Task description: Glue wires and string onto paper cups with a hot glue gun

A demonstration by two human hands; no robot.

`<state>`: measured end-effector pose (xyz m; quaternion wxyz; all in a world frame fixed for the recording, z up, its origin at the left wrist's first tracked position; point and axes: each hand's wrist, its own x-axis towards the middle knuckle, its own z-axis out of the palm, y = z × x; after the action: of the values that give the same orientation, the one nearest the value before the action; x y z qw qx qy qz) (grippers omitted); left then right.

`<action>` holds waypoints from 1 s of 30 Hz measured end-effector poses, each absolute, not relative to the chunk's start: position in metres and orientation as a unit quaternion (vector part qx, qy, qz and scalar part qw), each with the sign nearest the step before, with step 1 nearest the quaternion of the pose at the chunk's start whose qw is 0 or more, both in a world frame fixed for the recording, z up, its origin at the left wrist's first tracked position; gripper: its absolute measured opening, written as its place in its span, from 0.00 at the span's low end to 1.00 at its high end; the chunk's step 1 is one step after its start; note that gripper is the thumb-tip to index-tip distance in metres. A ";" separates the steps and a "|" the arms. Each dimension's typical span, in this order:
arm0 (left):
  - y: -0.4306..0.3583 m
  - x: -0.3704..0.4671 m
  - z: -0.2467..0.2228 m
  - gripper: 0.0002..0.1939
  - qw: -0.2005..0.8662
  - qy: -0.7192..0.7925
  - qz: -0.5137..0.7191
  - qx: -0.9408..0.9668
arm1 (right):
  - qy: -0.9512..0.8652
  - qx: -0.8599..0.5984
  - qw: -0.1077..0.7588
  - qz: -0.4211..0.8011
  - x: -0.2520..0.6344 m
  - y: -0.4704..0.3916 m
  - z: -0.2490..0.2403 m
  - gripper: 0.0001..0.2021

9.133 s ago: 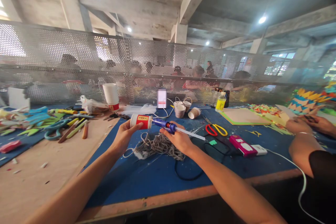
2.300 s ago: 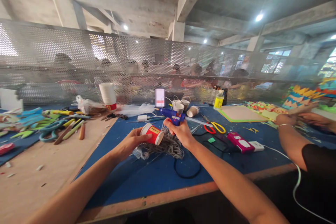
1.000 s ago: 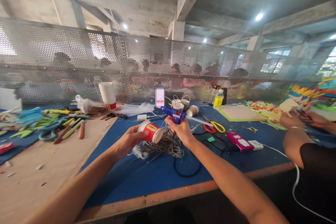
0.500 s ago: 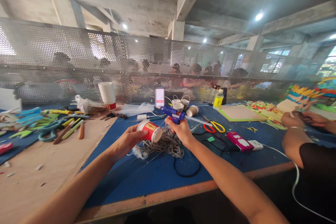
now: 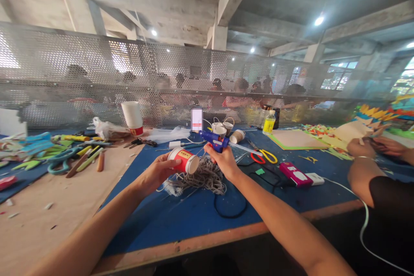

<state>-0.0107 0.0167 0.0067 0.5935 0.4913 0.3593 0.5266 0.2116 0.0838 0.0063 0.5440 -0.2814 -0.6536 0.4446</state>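
Tilted on its side, a red paper cup (image 5: 186, 161) is gripped by my left hand (image 5: 157, 174), with the thumb across its printed wall. My right hand (image 5: 224, 160) is closed around a blue glue gun (image 5: 211, 139), a glue stick jutting from its rear to the right. The gun's nozzle points up and left, apart from the cup. Below and between both hands lies a tangled heap of grey cord (image 5: 208, 179) on the blue mat (image 5: 145, 228).
Scissors (image 5: 268, 156) and a magenta power bank (image 5: 295, 174) lie to the right. Stacked paper cups (image 5: 132, 116) stand at the back left, cord-wrapped cups (image 5: 219, 128) behind the gun. A co-worker's hands (image 5: 359, 146) hold paper at far right. Perforated metal panels (image 5: 181, 64) close off the back.
The cup in my left hand has shifted very slightly up and left. My right hand and the glue gun are almost still. At right, the co-worker's paper has tilted up.
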 end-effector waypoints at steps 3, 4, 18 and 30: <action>0.016 -0.010 0.007 0.18 0.595 0.355 0.523 0.497 | -0.653 -0.280 0.543 0.448 0.212 0.084 0.006 0.15; 0.016 -0.010 0.007 0.18 0.596 0.353 0.522 0.498 | -0.652 -0.281 0.542 0.449 0.211 0.084 0.006 0.15; 0.015 -0.009 0.006 0.16 0.601 0.339 0.516 0.507 | -0.671 -0.293 0.516 0.445 0.211 0.085 0.002 0.15; 0.014 -0.005 0.006 0.15 0.608 0.305 0.536 0.500 | -0.669 -0.288 0.494 0.474 0.208 0.084 -0.001 0.15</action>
<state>-0.0054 0.0143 0.0060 0.6084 0.4996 0.3052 0.5358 0.2076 0.0842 -0.0015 0.4941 -0.2879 -0.6692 0.4744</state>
